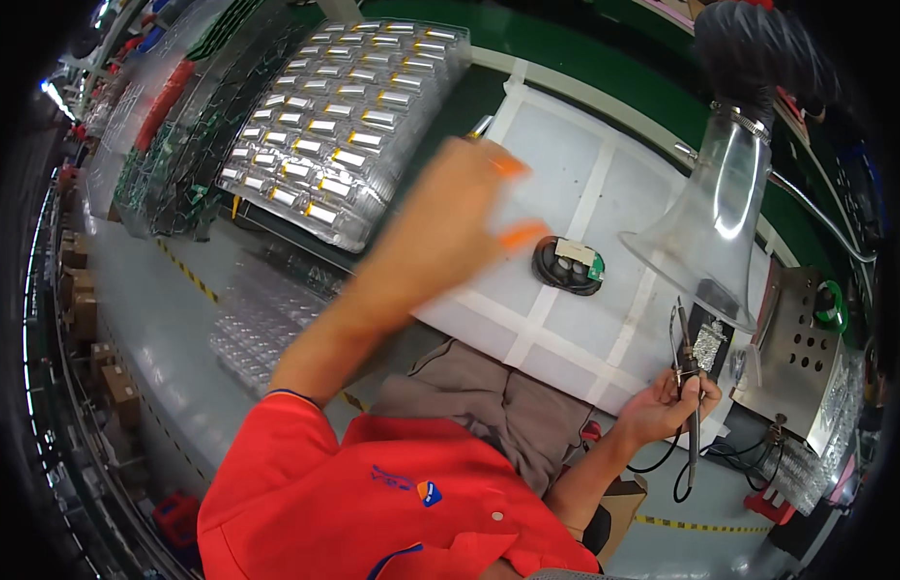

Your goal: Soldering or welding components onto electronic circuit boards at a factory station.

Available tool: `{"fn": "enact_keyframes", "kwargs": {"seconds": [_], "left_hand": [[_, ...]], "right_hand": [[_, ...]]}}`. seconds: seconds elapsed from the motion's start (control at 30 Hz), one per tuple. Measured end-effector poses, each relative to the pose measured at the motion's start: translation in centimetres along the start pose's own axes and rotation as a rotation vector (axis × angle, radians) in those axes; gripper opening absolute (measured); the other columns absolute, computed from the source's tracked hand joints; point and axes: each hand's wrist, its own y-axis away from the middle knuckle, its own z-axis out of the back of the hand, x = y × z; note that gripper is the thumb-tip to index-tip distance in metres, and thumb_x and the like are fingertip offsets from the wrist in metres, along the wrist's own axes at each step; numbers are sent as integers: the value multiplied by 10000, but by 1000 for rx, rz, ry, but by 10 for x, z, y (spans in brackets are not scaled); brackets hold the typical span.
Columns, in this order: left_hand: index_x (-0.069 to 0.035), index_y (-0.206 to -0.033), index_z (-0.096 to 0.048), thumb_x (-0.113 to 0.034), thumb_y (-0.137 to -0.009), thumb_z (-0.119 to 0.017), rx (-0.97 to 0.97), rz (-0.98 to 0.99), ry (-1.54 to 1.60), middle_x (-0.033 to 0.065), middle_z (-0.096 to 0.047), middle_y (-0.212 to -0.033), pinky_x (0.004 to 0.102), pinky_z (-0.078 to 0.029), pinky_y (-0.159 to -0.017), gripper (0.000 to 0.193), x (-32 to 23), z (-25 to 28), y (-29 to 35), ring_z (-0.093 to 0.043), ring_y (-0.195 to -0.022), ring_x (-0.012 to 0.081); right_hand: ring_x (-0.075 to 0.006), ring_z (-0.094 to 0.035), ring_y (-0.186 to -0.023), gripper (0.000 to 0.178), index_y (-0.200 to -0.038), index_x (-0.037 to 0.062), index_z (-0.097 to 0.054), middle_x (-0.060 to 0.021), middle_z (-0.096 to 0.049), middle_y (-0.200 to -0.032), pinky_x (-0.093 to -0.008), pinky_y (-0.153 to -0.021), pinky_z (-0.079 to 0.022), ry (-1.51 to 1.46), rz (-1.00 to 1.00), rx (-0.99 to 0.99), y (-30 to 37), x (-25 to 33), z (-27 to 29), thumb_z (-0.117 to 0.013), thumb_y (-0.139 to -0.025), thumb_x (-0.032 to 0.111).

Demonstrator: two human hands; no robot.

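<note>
My left hand (450,217), smeared by motion, is over the left part of the white work surface. Orange covers show on two of its digits, which are spread apart; its other fingers are hidden. A small silver-and-yellow piece (482,126) shows just beyond it, and I cannot tell whether the hand touches it. At the right front, my right hand (667,404) is closed around a soldering iron (693,435) and metal tweezers (674,333), both pointing away from me. Mid-surface lies a dark oval part (569,266) with a cream block and a green circuit board.
A clear tray (373,155) of several silver battery cells stands at the left. A transparent fume hood (706,222) on a black hose hangs over the right side. Beyond it are a perforated metal box (798,353) and solder wire (709,346). Green boards (170,164) stand far left.
</note>
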Motion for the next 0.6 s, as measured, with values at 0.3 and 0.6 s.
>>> {"fn": "enact_keyframes", "kwargs": {"seconds": [0.3, 0.6], "left_hand": [[26, -907, -623, -253, -757, -804, 8, 340, -597, 139, -634, -890, 356, -459, -728, 365, 88, 95, 24, -591, -830, 266], [-2, -961, -689, -71, -769, -751, -8, 460, 198, 34, -653, -737, 235, -413, -581, 213, 30, 50, -3, -534, -628, 83]], "right_hand": [[-46, -281, -498, 132, -849, 65, -429, 20, -341, -616, -198, -435, -232, 19, 20, -15, 0, -1, -1, -545, -896, 108], [-57, -327, -513, 156, -925, 67, -445, -23, -435, -725, -205, -449, -261, 27, -10, 87, 6, 10, -6, -579, -877, 131]]}}
